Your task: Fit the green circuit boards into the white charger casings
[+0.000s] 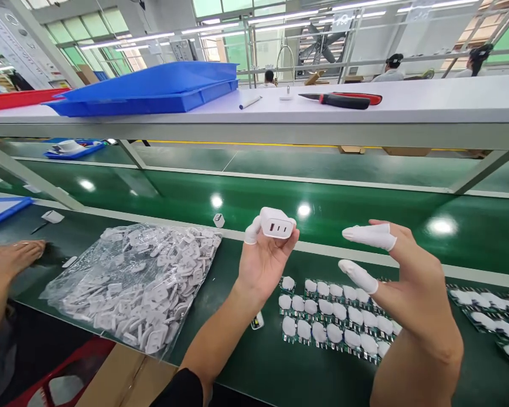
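My left hand is closed round a white charger, lifted above the bench with its face of three port slots toward me. A white finger cot covers a finger of that hand. My right hand hangs in the air to the right, thumb and finger apart, both in white cots, with nothing between them. Below it lie rows of green circuit boards topped with white round pads. Beneath my left forearm sits a small white part with an open inside.
A clear plastic bag of white plastic pieces lies left. At far left is another person's hand. One small white block rests by the green conveyor belt. The shelf above holds blue trays and red-black pliers.
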Demonstrator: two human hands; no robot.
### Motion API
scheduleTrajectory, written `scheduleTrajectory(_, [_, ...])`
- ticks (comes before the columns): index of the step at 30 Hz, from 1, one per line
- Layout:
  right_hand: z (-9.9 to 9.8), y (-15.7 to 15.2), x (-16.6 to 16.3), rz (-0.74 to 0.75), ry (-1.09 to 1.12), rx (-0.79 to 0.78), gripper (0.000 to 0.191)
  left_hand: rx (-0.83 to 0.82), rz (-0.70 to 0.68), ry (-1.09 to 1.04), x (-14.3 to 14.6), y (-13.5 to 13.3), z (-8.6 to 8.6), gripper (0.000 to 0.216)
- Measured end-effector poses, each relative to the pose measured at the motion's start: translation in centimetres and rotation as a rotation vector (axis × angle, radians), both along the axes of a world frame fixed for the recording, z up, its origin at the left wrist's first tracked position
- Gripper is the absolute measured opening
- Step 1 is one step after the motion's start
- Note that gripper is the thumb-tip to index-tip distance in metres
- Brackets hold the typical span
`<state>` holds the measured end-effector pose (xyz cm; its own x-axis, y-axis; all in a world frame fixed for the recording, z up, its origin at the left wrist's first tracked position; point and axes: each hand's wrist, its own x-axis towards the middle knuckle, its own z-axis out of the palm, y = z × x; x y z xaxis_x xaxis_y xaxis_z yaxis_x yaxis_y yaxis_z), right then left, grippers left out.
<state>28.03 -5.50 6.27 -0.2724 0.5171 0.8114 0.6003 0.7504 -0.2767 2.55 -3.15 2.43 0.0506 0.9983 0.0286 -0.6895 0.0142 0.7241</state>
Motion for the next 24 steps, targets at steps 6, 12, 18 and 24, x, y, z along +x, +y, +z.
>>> scheduleTrajectory(6, [-0.5, 0.8, -1.1, 0.020, -0.030, -0.059, 0.037, -0.032, -0.052, -0.046, -0.8, 0.4, -0.3, 0.052])
scheduleTrajectory(12, [-1.1, 1.4, -1.8, 0.036, -0.058, -0.092, 0.038, -0.001, 0.001, -0.032, -1.6, 0.0, 0.5, 0.055])
scheduleTrajectory(18, [-1.4, 1.4, -1.7, 0.043, -0.058, -0.088, 0.040, 0.142, 0.113, 0.130, -1.9, 4.1, -3.0, 0.063])
scheduleTrajectory(24, [-1.2, 1.2, -1.9, 0.045, -0.061, -0.128, 0.037, 0.351, 0.495, 0.846, -6.2, 14.3, -13.1, 0.046])
